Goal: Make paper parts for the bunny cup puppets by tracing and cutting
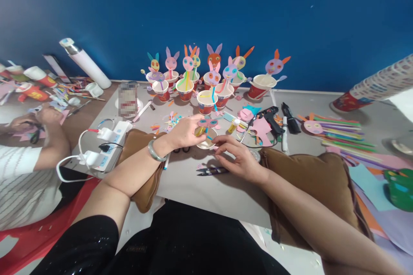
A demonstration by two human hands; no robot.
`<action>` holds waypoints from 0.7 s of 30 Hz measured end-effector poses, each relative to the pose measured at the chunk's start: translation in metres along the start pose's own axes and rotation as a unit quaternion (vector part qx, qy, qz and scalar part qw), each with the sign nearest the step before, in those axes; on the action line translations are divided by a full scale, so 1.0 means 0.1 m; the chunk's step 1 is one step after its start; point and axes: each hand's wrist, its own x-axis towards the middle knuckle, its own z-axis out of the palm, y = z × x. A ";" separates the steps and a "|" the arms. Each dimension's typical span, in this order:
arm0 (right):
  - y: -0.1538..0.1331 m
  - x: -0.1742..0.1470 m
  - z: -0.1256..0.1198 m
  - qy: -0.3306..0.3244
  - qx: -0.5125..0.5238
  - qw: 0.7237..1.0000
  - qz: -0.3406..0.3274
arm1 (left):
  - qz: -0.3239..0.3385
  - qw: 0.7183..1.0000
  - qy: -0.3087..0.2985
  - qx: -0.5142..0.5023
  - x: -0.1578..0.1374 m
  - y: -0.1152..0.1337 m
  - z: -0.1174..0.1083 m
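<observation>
Near the table's front edge, my left hand (pixel 189 132) is closed on a paper bunny figure (pixel 208 123) with a pink head, at the left side of a paper cup (pixel 209 142). Yellow and blue straw pieces show below the head, over the cup's mouth. At the cup's right rim, my right hand (pixel 240 157) has curved fingers, apart from each other; its index fingertip is close to the blue straw piece, and contact cannot be made out. Black thread snips (pixel 211 171) lie in front of the cup. Black scissor handles (pixel 182 149) show partly beneath my left wrist.
Several finished bunny cups (pixel 206 99) stand along the blue wall. A glue gun (pixel 272 120), a glue stick (pixel 232 126) and paper scraps lie to the right. Brown cushions (pixel 306 180) flank my arms. A power strip (pixel 112 146) and another person's hands (pixel 48 116) are left.
</observation>
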 end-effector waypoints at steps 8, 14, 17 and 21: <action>-0.02 0.01 0.00 -0.014 -0.002 1.000 -0.001 | -0.014 0.999 -0.033 -0.013 0.01 0.08 -0.08; -0.02 0.00 0.00 -0.018 -0.001 1.000 0.010 | -0.039 0.997 -0.055 -0.030 0.02 0.00 -0.04; -0.01 0.00 0.00 -0.014 -0.004 1.000 0.011 | -0.033 0.998 -0.052 -0.014 0.02 -0.03 -0.02; -0.01 0.01 -0.01 -0.016 -0.005 1.000 0.015 | -0.034 0.999 -0.025 0.004 0.01 -0.02 0.02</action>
